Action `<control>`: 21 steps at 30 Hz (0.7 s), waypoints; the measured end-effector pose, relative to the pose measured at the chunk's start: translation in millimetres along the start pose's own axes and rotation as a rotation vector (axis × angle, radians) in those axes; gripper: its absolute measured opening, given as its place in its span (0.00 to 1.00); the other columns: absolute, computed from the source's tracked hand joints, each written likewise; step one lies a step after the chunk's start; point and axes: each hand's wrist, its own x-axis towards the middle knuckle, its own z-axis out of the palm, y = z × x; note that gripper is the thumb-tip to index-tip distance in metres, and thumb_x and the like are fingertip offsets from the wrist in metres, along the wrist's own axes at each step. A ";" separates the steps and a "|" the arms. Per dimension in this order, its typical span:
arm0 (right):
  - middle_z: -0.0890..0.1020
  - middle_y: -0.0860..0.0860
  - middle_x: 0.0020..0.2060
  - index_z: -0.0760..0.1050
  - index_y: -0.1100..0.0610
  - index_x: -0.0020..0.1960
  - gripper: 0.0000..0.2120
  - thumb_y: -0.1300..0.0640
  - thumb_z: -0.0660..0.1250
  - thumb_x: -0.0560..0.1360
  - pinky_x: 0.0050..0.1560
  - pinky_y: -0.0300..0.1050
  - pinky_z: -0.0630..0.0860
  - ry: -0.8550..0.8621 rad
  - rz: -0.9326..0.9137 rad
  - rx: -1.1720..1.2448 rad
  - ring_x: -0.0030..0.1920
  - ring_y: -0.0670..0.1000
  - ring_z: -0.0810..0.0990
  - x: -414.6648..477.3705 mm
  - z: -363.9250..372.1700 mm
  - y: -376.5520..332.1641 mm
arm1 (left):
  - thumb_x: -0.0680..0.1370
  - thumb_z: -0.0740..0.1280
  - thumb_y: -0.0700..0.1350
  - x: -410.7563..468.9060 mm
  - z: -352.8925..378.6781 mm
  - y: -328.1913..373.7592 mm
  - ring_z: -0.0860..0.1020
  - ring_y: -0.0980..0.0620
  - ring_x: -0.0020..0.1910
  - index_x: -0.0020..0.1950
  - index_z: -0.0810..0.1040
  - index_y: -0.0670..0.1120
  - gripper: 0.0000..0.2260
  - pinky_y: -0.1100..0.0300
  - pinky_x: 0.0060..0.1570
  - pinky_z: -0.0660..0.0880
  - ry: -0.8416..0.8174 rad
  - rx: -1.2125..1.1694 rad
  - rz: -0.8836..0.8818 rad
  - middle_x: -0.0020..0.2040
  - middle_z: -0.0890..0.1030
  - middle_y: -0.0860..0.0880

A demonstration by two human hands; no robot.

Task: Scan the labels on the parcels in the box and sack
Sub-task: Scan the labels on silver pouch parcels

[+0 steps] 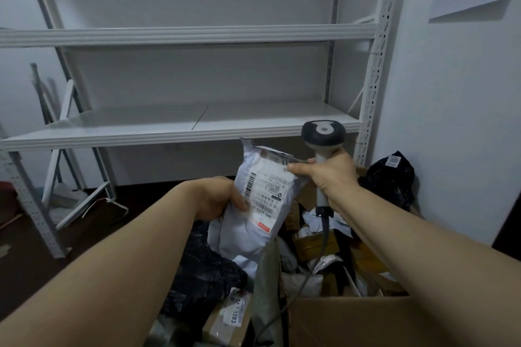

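A white poly-bag parcel (pixel 260 200) with a barcode label facing me is held up over the box and sack. My left hand (pixel 222 198) grips its lower left edge. My right hand (pixel 328 173) grips the handle of a grey corded barcode scanner (pixel 323 136), head up, while its thumb and finger pinch the parcel's upper right corner. Below, the open cardboard box (pixel 352 321) holds several small parcels. Left of it, a sack (pixel 265 284) holds black bags and a labelled carton (pixel 228 321).
White metal shelving (pixel 183 124) stands right behind the parcels, its lower shelf just above my hands. A black bagged parcel (pixel 390 180) with a label leans by the right wall. Loose shelf parts lie on the dark floor at left (pixel 81 205).
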 end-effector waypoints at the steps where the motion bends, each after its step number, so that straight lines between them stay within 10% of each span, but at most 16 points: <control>1: 0.80 0.47 0.37 0.75 0.60 0.47 0.19 0.63 0.80 0.61 0.37 0.39 0.77 0.003 0.002 0.028 0.38 0.47 0.80 -1.2 0.8 1.9 | 0.74 0.61 0.27 0.7 0.6 -1.1 0.78 0.37 0.59 0.59 0.78 0.35 0.16 0.45 0.61 0.72 -0.040 0.019 -0.005 0.57 0.81 0.38; 7: 0.81 0.56 0.30 0.75 0.61 0.45 0.11 0.67 0.75 0.66 0.23 0.40 0.74 -0.153 0.344 0.451 0.26 0.52 0.79 1.7 5.3 7.1 | 0.69 0.63 0.22 7.7 -1.1 -8.5 0.78 0.38 0.55 0.54 0.78 0.37 0.18 0.45 0.54 0.77 0.235 0.088 0.055 0.53 0.81 0.38; 10: 0.79 0.58 0.35 0.74 0.59 0.46 0.12 0.68 0.74 0.66 0.31 0.44 0.76 -0.163 0.358 0.416 0.28 0.54 0.78 4.1 10.4 8.9 | 0.71 0.63 0.24 -2.1 2.5 -2.5 0.83 0.46 0.47 0.45 0.81 0.43 0.16 0.57 0.42 0.79 0.057 -0.049 0.143 0.44 0.84 0.44; 13: 0.79 0.57 0.34 0.73 0.57 0.39 0.11 0.67 0.74 0.68 0.34 0.45 0.76 -0.148 0.383 0.429 0.29 0.54 0.77 5.3 13.4 7.7 | 0.69 0.73 0.36 -8.5 5.6 8.2 0.79 0.49 0.54 0.53 0.80 0.55 0.18 0.53 0.58 0.74 -0.069 -0.106 0.251 0.54 0.82 0.48; 21: 0.77 0.52 0.26 0.70 0.56 0.34 0.14 0.68 0.70 0.73 0.29 0.41 0.74 -0.075 0.333 0.462 0.24 0.49 0.75 1.3 6.7 2.5 | 0.67 0.75 0.45 4.6 16.4 8.6 0.82 0.46 0.48 0.52 0.80 0.43 0.16 0.50 0.50 0.78 -0.022 -0.211 0.317 0.50 0.84 0.44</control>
